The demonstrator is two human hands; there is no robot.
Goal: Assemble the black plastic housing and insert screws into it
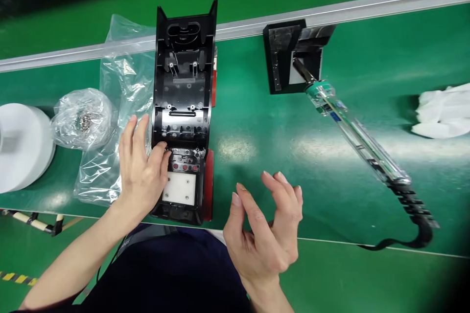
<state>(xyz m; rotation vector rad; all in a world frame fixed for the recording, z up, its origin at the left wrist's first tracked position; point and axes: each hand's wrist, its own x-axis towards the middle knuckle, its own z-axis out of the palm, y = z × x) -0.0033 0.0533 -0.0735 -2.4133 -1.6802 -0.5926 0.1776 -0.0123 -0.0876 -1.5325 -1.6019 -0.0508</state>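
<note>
A long black plastic housing (pixel 182 87) lies with its hollow inside facing up, near the bench's front edge. My left hand (pixel 144 171) rests on its left wall, thumb and forefinger curled over into it, other fingers stretched out. Beside those fingertips are several small red round parts (pixel 185 167) in the housing. Below them sits a white plate (pixel 180 189) with screws at its corners. My right hand (pixel 266 227) hovers to the right of the housing, thumb and forefinger brought together in a pinch. Whatever those tips hold, if anything, is too small to make out.
A soldering iron (pixel 362 142) rests with its tip in a black stand (pixel 277 58) at right. Clear plastic sheeting (pixel 97 176), a bag of small metal parts (pixel 85 120) and a white round reel (pixel 25 149) lie left. White cloth (pixel 444 111) is far right.
</note>
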